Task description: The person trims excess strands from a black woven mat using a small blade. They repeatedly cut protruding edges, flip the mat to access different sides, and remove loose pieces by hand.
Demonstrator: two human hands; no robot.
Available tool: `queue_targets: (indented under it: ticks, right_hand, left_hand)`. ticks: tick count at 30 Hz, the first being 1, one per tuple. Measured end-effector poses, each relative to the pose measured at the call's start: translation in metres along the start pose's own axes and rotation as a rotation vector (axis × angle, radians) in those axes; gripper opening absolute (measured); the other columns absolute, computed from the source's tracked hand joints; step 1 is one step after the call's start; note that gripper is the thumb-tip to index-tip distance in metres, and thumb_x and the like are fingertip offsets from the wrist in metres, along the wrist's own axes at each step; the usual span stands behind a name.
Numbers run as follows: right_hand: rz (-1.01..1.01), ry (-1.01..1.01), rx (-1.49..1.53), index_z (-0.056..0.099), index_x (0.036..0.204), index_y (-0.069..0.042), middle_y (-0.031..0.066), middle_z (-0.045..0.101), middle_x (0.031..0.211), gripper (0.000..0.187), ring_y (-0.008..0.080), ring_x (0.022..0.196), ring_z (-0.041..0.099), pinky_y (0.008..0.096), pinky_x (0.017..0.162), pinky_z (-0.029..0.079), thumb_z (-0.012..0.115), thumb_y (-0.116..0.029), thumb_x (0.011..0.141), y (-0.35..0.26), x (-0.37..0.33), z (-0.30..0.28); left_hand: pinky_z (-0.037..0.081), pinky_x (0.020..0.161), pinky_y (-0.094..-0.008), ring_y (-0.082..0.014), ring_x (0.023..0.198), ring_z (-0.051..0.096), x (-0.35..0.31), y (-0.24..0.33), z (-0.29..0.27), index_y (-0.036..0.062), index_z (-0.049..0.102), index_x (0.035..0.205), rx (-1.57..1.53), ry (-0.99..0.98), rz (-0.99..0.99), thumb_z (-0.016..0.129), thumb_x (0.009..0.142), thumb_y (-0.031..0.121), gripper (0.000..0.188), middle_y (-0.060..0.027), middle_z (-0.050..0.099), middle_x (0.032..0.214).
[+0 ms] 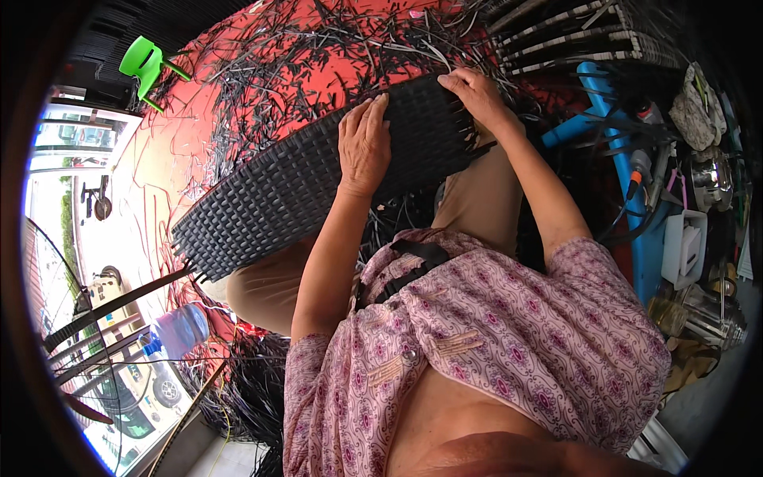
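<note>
A long curved panel woven from flat black strips (278, 195) lies slanted across my lap, with loose strip ends along its left and right ends. My left hand (366, 145) is closed at the panel's far edge, near the middle, with fingers bent and pressed together. Farther right, my right hand (477, 94) pinches the far corner of the same panel, thumb and forefinger together. Whether a separate strip lies between the fingertips of either hand is too small to tell. The panel's underside is hidden.
Cut black strips (318, 48) litter the red floor (171, 151). A small green chair (143, 63) stands far left, a woven frame (564, 40) far right. At right are a blue stool (628, 191), a corded tool (638, 168) and a white container (683, 248). Black strips (246, 389) pile lower left.
</note>
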State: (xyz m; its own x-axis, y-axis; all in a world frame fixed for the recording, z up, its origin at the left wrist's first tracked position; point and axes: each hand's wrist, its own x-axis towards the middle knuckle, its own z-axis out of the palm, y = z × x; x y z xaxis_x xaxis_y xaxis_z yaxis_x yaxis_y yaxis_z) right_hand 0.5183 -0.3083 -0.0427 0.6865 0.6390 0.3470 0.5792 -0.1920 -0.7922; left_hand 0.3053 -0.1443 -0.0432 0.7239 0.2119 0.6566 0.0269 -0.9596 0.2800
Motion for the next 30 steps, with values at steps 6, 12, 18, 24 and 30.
queue_targets:
  ticks: [6, 12, 18, 24, 30]
  right_hand:
    - [0.141, -0.210, 0.282, 0.076, 0.092, -0.003, -0.0009, 0.072, 0.086, 0.030, 0.0076, 0.083, 0.063, 0.0280, 0.078, 0.051, 0.079, -0.032, 0.096, 0.012, -0.001, -0.017]
    - [0.129, -0.192, 0.231, 0.073, 0.088, -0.002, -0.0023, 0.064, 0.081, 0.025, 0.0074, 0.077, 0.057, 0.0260, 0.073, 0.048, 0.081, -0.025, 0.094, 0.006, -0.010, -0.020]
    - [0.007, -0.182, 0.112, 0.071, 0.088, 0.000, 0.0004, 0.063, 0.081, 0.022, 0.0103, 0.077, 0.056, 0.0265, 0.073, 0.046, 0.081, -0.019, 0.093, 0.002, -0.019, -0.025]
    - [0.083, -0.208, 0.115, 0.072, 0.089, 0.001, 0.0026, 0.065, 0.082, 0.019, 0.0126, 0.078, 0.060, 0.0274, 0.076, 0.048, 0.080, -0.016, 0.093, 0.018, -0.027, -0.026]
    - [-0.337, 0.037, -0.392, 0.074, 0.111, -0.007, 0.0064, 0.070, 0.118, 0.030, 0.0287, 0.111, 0.067, 0.0400, 0.096, 0.052, 0.082, -0.024, 0.087, -0.037, -0.008, -0.018]
  left_hand:
    - [0.048, 0.103, -0.0421, -0.0277, 0.118, 0.065, 0.000, 0.000, -0.001, 0.0094, 0.063, 0.140, 0.015, 0.025, 0.030, 0.069, 0.092, 0.004, 0.049, -0.0083, 0.073, 0.121]
    - [0.050, 0.100, -0.0386, -0.0224, 0.113, 0.068, 0.000, -0.001, -0.008, 0.0101, 0.062, 0.138, -0.018, 0.016, 0.017, 0.068, 0.093, 0.006, 0.045, -0.0037, 0.073, 0.117]
    - [0.050, 0.100, -0.0380, -0.0221, 0.112, 0.068, -0.005, 0.000, -0.012, 0.0106, 0.062, 0.139, -0.059, 0.001, -0.020, 0.070, 0.091, 0.007, 0.048, -0.0038, 0.072, 0.113]
    - [0.052, 0.095, -0.0385, -0.0236, 0.108, 0.068, -0.007, -0.005, -0.009, 0.0091, 0.063, 0.139, -0.098, 0.025, 0.039, 0.077, 0.086, 0.006, 0.055, -0.0039, 0.072, 0.113]
    - [0.050, 0.098, -0.0395, -0.0273, 0.108, 0.064, -0.007, -0.011, -0.012, 0.0064, 0.056, 0.147, -0.156, 0.012, -0.073, 0.079, 0.085, 0.003, 0.066, -0.0051, 0.072, 0.115]
